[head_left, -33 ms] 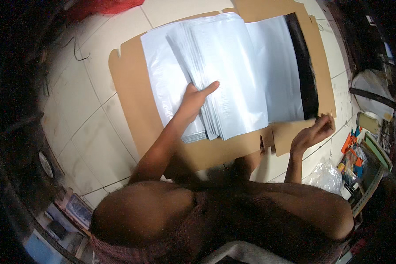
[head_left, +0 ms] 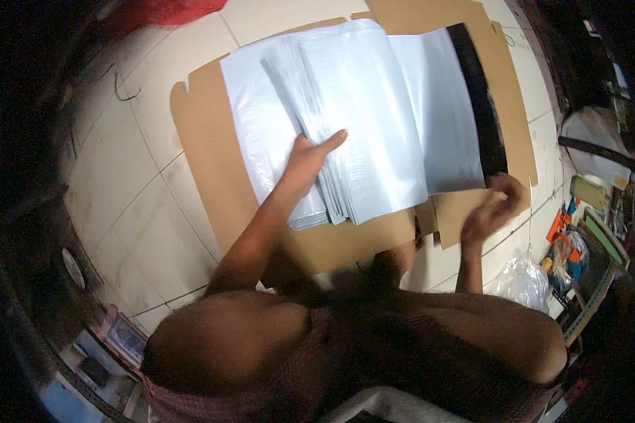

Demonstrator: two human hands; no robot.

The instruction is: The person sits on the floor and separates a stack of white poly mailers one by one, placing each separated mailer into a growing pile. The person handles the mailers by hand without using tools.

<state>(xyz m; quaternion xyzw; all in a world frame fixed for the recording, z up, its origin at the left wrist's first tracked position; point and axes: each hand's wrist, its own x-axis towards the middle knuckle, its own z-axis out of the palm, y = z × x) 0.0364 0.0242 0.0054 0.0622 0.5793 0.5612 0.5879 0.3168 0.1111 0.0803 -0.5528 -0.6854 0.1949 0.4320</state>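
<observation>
A thick stack of white plastic mailing bags (head_left: pixel 367 120) lies folded over toward the right, its layered edges fanned at the fold's left side. My left hand (head_left: pixel 309 158) is closed on those edges, thumb on top and the other fingers tucked under. More white bags (head_left: pixel 254 120) lie flat beneath, to the left. On the right, a single mailing bag (head_left: pixel 444 113) with a black end strip (head_left: pixel 478 99) sticks out from under the stack. My right hand (head_left: pixel 492 208), slightly blurred, has its curled fingers at the near corner of that strip, seemingly gripping it.
Flattened brown cardboard (head_left: pixel 212 141) lies under the bags on white floor tiles (head_left: pixel 141 225). A clear plastic bag (head_left: pixel 522 282) and orange-handled tools (head_left: pixel 561 225) are at the right. Something red (head_left: pixel 162 13) lies at the far left. My bent legs are close to the near cardboard edge.
My right hand has moved left, from beside the black strip onto its near corner. The strip has shifted slightly left. My left hand keeps its hold on the stack.
</observation>
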